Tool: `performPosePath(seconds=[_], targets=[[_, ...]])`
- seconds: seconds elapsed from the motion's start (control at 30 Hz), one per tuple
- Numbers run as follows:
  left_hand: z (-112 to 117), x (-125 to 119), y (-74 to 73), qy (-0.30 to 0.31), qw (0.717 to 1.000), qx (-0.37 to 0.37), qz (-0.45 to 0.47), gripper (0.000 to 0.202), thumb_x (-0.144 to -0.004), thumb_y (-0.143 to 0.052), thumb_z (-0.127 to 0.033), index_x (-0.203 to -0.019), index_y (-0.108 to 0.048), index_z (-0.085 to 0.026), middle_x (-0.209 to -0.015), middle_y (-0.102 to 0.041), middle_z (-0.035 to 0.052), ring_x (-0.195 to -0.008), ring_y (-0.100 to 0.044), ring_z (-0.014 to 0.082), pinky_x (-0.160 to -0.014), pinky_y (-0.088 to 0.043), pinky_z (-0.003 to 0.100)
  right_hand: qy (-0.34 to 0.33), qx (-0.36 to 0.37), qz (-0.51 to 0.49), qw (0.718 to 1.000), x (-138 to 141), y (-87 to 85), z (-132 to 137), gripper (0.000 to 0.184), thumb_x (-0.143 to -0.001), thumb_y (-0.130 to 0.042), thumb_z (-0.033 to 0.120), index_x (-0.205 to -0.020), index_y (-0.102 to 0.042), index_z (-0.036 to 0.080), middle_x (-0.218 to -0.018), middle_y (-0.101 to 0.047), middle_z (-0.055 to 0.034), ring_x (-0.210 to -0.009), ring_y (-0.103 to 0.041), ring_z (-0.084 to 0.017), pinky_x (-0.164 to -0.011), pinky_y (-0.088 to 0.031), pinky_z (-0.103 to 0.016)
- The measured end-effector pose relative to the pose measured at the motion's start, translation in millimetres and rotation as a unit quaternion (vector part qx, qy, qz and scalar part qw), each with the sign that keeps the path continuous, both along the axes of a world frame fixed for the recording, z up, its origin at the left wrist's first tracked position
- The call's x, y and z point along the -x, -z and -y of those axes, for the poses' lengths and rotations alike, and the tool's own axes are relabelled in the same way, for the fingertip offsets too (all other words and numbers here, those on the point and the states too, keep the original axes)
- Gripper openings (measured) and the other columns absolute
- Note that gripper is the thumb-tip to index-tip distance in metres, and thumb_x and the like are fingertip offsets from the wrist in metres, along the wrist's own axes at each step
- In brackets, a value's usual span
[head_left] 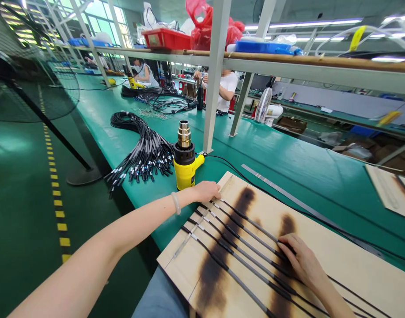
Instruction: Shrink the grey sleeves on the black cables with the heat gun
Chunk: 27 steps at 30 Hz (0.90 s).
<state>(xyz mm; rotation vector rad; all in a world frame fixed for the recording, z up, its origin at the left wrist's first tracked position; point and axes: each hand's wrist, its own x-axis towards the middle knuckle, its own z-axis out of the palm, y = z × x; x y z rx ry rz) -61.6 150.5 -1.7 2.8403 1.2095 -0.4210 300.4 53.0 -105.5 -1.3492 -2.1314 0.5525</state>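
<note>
A pale wooden board (266,210) with dark scorch marks lies in front of me. Across it run several thin black cables (241,283) with grey sleeves, roughly parallel, their tips near a clear strip at the board's left end. At the far-left corner, my left hand (206,191) is closed around the end of the farthest cable (260,227). Farther along that same cable, beside the right scorch mark, my right hand (300,257) pinches it between thumb and fingers. Just beyond my left hand, a yellow heat gun (185,173) stands upright, nozzle up.
A bundle of black cables (141,143) lies left of the heat gun. Its cord (235,165) and a metal ruler (271,184) run behind the board. A shelf post (215,84) rises from the green bench. Co-workers sit farther back; a floor fan (45,112) stands left.
</note>
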Motion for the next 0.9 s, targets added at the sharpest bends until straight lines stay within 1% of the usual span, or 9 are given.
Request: performPosePath(seconds=[0.17,0.3,0.4,0.5,0.57,0.63,0.73,0.8,0.9], targets=[[-1,3,6.5,0.011,1.000,-0.013,0.012,0.035,-0.082,-0.050,-0.010,-0.104,-0.068,-0.031,-0.087,-0.058,0.0040,-0.085,-0.054,0.0177,-0.050,-0.026,0.026,-0.021,-0.025,0.009,0.999,1,-2.1,-2,0.023,-0.090,-0.042,0.039,-0.085,-0.059,0.023,-0.084,-0.061,-0.0057,-0.080,-0.061,-0.019,-0.073,-0.052,-0.034],[-2,4,9.6,0.014,1.000,-0.020,0.013,0.033,-0.081,-0.050,-0.010,-0.100,-0.068,-0.030,-0.088,-0.058,0.0042,-0.085,-0.054,0.0182,-0.051,-0.030,0.026,-0.011,-0.024,0.014,1.000,1,-0.3,-3,0.024,-0.090,-0.043,0.039,-0.085,-0.059,0.023,-0.084,-0.059,-0.0058,-0.080,-0.060,-0.020,-0.073,-0.052,-0.035],[-1,5,9.9,0.013,0.999,-0.024,0.023,0.032,-0.082,-0.050,-0.012,-0.102,-0.068,-0.030,-0.088,-0.058,0.0046,-0.085,-0.054,0.0189,-0.056,-0.035,0.026,-0.009,-0.022,0.015,1.000,0,1.5,-4,0.023,-0.090,-0.044,0.039,-0.085,-0.059,0.022,-0.084,-0.059,-0.0059,-0.080,-0.060,-0.020,-0.073,-0.053,-0.036],[4,7,10.2,-0.002,0.998,-0.024,0.049,0.033,-0.086,-0.046,-0.015,-0.109,-0.065,-0.029,-0.091,-0.060,0.0058,-0.087,-0.054,0.0200,-0.065,-0.041,0.027,0.009,-0.047,0.013,0.999,1,-0.3,-2,0.023,-0.088,-0.046,0.040,-0.091,-0.059,0.021,-0.087,-0.061,-0.0071,-0.083,-0.061,-0.022,-0.075,-0.053,-0.038],[13,10,12.8,-0.035,0.994,-0.016,0.104,0.037,-0.089,-0.043,-0.015,-0.120,-0.058,-0.026,-0.101,-0.061,0.0071,-0.093,-0.055,0.0201,-0.076,-0.044,0.029,0.027,-0.084,0.007,0.996,5,-4.6,2,0.023,-0.088,-0.048,0.040,-0.093,-0.059,0.020,-0.091,-0.061,-0.0082,-0.086,-0.061,-0.022,-0.077,-0.052,-0.039],[25,14,17.9,-0.088,0.978,-0.002,0.189,0.041,-0.092,-0.037,-0.018,-0.132,-0.047,-0.021,-0.121,-0.057,0.0093,-0.109,-0.053,0.0198,-0.091,-0.043,0.031,0.022,-0.110,-0.002,0.994,11,-10.3,7,0.023,-0.089,-0.048,0.040,-0.092,-0.059,0.021,-0.091,-0.061,-0.0083,-0.086,-0.061,-0.022,-0.076,-0.052,-0.037],[45,20,27.0,-0.182,0.938,0.051,0.290,0.050,-0.096,-0.031,-0.031,-0.143,-0.029,-0.014,-0.147,-0.034,0.0117,-0.134,-0.033,0.0199,-0.110,-0.029,0.033,-0.009,-0.107,0.002,0.994,25,-16.9,12,0.021,-0.089,-0.049,0.039,-0.090,-0.060,0.021,-0.086,-0.062,-0.0064,-0.080,-0.059,-0.020,-0.071,-0.052,-0.034],[54,24,31.2,-0.236,0.912,0.112,0.315,0.058,-0.096,-0.028,-0.041,-0.146,-0.018,-0.015,-0.152,-0.023,0.0101,-0.139,-0.024,0.0207,-0.115,-0.020,0.037,-0.025,-0.097,0.022,0.995,34,-17.7,13,0.021,-0.089,-0.051,0.039,-0.091,-0.061,0.021,-0.082,-0.062,-0.0052,-0.076,-0.057,-0.020,-0.068,-0.050,-0.035],[59,27,34.1,-0.277,0.882,0.179,0.337,0.060,-0.096,-0.022,-0.048,-0.148,-0.010,-0.021,-0.153,-0.022,0.0046,-0.141,-0.019,0.0214,-0.116,-0.014,0.045,-0.048,-0.094,0.049,0.993,43,-14.5,12,0.022,-0.089,-0.050,0.038,-0.092,-0.064,0.021,-0.080,-0.062,-0.0053,-0.075,-0.056,-0.020,-0.066,-0.048,-0.035]])
